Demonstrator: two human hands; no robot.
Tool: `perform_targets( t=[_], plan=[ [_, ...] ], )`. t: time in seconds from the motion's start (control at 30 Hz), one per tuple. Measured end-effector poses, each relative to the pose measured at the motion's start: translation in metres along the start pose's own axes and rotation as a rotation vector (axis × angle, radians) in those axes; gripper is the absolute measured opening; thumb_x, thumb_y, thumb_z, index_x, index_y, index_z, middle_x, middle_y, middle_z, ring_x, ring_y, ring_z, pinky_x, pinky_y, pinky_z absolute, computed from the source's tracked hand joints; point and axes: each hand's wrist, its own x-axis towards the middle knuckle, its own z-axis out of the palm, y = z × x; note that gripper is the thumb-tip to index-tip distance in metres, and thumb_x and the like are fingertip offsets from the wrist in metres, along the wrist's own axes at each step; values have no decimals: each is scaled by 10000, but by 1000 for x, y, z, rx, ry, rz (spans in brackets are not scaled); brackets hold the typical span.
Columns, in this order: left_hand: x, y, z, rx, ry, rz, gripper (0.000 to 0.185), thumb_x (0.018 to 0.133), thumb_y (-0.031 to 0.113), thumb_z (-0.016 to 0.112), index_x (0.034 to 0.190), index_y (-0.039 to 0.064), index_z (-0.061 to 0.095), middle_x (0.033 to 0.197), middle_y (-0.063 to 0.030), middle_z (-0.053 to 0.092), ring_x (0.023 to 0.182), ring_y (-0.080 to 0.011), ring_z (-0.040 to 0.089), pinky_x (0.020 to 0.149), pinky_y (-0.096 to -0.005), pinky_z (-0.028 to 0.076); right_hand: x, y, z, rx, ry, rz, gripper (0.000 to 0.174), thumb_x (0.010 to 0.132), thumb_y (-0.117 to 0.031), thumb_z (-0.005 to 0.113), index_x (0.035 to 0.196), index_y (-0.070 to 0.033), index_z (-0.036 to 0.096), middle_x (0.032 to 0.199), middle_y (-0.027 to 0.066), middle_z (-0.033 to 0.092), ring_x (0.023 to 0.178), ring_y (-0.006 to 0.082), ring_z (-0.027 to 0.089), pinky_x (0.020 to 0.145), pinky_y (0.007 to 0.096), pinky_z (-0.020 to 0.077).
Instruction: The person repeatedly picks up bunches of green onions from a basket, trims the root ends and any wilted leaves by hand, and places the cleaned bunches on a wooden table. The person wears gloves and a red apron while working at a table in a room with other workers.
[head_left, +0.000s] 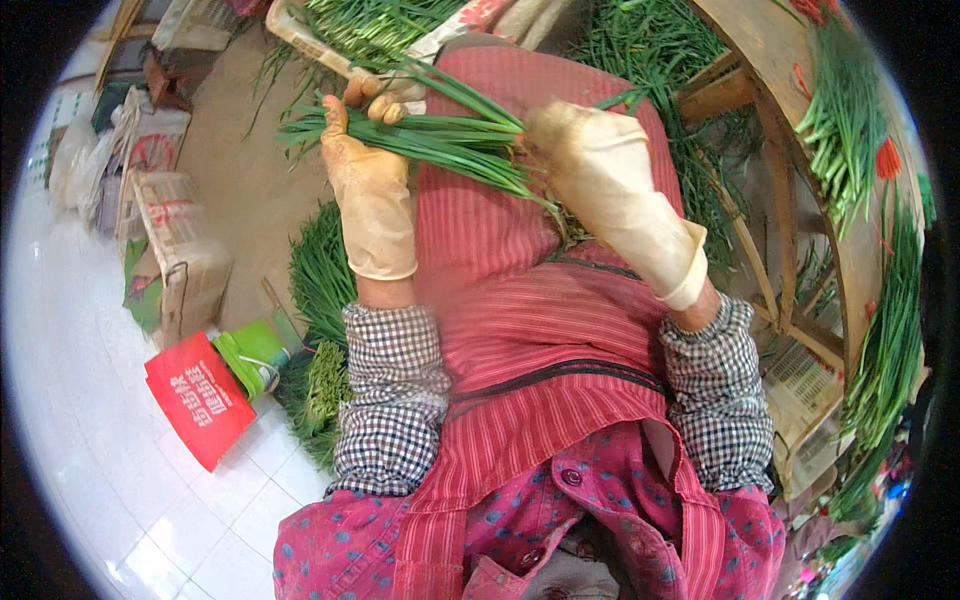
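In the head view, my left hand (367, 150) wears a pale glove with bare fingertips and grips a bunch of garlic chives (450, 139) near its leafy end. The stalks lie crosswise above my lap, their root ends towards the right. Against those root ends, my gloved right hand (589, 165) is curled in, blurred, its fingers mostly hidden. Loose root strands (566, 221) hang under it over the red striped apron (495, 225). Checked sleeve covers reach both wrists.
Cut greens lie in a basket (322, 45) ahead and in a heap (645, 45) front right. More stand beside my left arm (322, 262). Tied bunches (844, 120) rest on a wooden bench (832, 195) at right. A red bag (202, 401) with writing and a cardboard box (180, 247) sit left.
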Motion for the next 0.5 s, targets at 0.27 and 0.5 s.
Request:
perform_targets(
  t=[0.27,0.5],
  plan=[
    [8,30,-37,-138,-140,-3,401,983,330,418,1000,-34,584,917,-132,577,786,-251,500,705,-391,455,-17,9,-32,-141,-97,46,94,791,-177,663,854,-123,619,730,70,594,663,270,620,547,370,479],
    [2,78,-63,91,252,235,332,988,278,445,843,15,587,827,-115,630,740,-246,607,673,-371,518,-43,49,-61,-73,75,255,186,788,-184,726,933,-94,654,820,76,655,693,250,639,599,350,506]
  ],
)
